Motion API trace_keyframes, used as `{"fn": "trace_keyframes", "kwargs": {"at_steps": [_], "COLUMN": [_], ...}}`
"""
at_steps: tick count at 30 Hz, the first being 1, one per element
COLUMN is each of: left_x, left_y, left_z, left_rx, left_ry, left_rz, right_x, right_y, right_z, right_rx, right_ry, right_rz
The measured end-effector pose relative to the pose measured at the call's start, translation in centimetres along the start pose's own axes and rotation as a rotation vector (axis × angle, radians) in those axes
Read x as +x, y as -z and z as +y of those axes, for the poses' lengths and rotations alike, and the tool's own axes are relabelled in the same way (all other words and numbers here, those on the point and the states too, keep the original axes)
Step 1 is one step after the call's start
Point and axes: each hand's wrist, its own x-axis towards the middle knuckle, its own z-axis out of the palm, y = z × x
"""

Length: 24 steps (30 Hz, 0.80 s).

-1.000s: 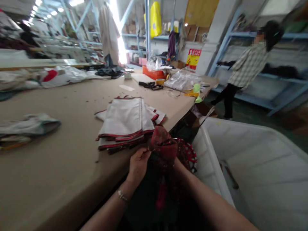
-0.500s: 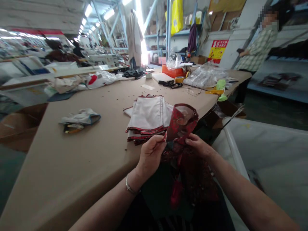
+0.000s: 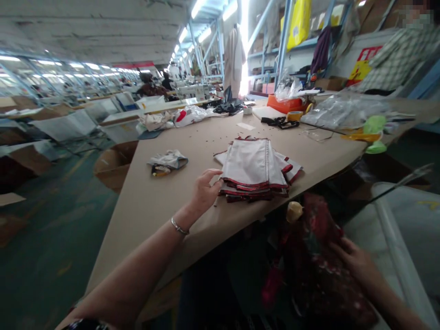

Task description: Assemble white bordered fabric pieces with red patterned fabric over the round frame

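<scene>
Red cloth (image 3: pixel 320 220) had moved nearer, held in the right hand's (image 3: pixel 357 261) closed fingers, seemingly freeing the left hand (image 3: pixel 205 191), half-open and empty, at the white stack's (image 3: pixel 248 160) left edge.

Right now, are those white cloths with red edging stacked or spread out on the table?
Stacked: the white cloth pieces lie one over another on the table, askew, their red edges showing in layers.
</scene>
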Motion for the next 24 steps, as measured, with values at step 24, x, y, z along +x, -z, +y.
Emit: {"fn": "trace_keyframes", "kwargs": {"at_steps": [24], "left_x": [0.6], "left_y": [0.6], "left_z": [8.1], "left_rx": [0.305], "left_ry": [-0.353], "left_rz": [-0.038], "right_x": [3.8], "right_y": [-3.4], "right_z": [-28.6], "right_rx": [-0.680], "right_ry": [0.786], "right_rz": [0.129]}}
